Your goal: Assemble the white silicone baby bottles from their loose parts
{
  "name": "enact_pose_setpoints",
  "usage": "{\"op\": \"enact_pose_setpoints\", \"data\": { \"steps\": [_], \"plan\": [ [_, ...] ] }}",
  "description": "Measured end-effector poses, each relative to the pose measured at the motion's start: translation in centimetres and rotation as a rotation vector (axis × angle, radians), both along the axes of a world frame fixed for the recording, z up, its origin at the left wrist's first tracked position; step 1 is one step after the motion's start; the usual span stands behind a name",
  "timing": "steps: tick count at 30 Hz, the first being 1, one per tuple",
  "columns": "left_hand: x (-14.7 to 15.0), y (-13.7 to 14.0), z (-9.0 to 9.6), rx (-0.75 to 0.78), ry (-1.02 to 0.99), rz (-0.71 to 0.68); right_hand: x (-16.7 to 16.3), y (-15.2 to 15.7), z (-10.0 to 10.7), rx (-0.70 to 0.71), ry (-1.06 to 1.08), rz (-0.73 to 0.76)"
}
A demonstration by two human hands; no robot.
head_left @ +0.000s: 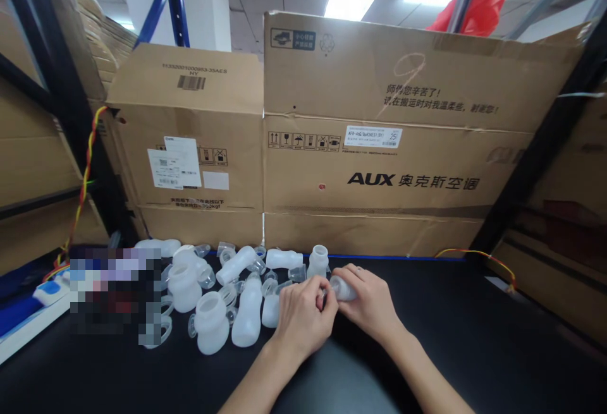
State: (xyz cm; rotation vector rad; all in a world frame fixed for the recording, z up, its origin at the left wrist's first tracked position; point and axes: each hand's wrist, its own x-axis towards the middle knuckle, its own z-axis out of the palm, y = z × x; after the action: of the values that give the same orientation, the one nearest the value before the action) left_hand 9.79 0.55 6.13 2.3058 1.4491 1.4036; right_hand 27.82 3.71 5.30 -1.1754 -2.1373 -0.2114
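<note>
My right hand (370, 303) is wrapped round a small translucent white bottle (342, 288), lying tilted with its neck toward the left. Right at that neck, my left hand (306, 314) is closed in a pinch; whatever its fingers hold is hidden. Just behind my hands an open-necked bottle (318, 261) stands upright. To the left of my left hand are a partly hidden bottle (270, 310), a lying bottle (247, 313) with a waisted body, and a round wide-necked bottle (212, 325).
More bottles (184, 287), clear caps (206, 277) and rings (165, 330) crowd the left of the black table (455, 332). A cardboard wall (403, 212) closes off the back. Dark rack posts (509, 180) flank it, and a yellow-red wire (502, 265) lies at right.
</note>
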Motion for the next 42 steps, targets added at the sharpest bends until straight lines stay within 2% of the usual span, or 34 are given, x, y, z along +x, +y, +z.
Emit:
{"op": "enact_pose_setpoints", "data": {
  "steps": [4,7,10,13,16,19,22,25,28,33,37,42],
  "plan": [
    [-1.7,0.7,1.2,-0.021,-0.27,0.105,3.5,2.0,-0.9,0.0,0.148,-0.14],
    [-3.4,1.7,1.9,0.004,-0.343,0.204,6.9,3.1,-1.3,-0.012,0.308,-0.282],
    [-4.0,2.3,1.6,-0.003,-0.229,0.331,8.3,3.7,-1.3,-0.049,0.385,-0.297],
    [-3.7,2.2,0.6,-0.009,-0.022,0.376,7.0,3.5,-1.4,-0.132,0.421,-0.208],
    [-3.1,1.5,0.3,0.057,0.104,0.282,4.3,2.6,-1.6,-0.256,0.44,-0.083],
    [-2.5,0.6,0.8,0.119,0.228,-0.003,1.7,1.1,-1.4,-0.339,0.392,0.036],
    [-1.8,-0.3,1.3,0.09,0.303,-0.28,0.3,-0.2,-0.7,-0.401,0.346,0.155],
    [-1.3,-0.7,1.4,0.041,0.273,-0.348,-0.1,-0.9,-0.2,-0.416,0.307,0.217],
    [-1.2,-0.7,1.4,0.027,0.249,-0.297,-0.2,-1.0,-0.2,-0.372,0.267,0.219],
    [-1.1,-0.3,1.3,-0.043,0.218,-0.08,-0.8,-1.0,-0.5,-0.174,0.168,0.196],
    [-0.8,0.1,0.7,-0.077,0.172,-0.059,-1.7,-0.8,-0.3,0.083,0.078,0.186],
    [-0.3,0.5,0.2,-0.083,0.108,-0.025,-2.0,0.3,-0.2,0.239,0.046,0.176]
  ]
}}
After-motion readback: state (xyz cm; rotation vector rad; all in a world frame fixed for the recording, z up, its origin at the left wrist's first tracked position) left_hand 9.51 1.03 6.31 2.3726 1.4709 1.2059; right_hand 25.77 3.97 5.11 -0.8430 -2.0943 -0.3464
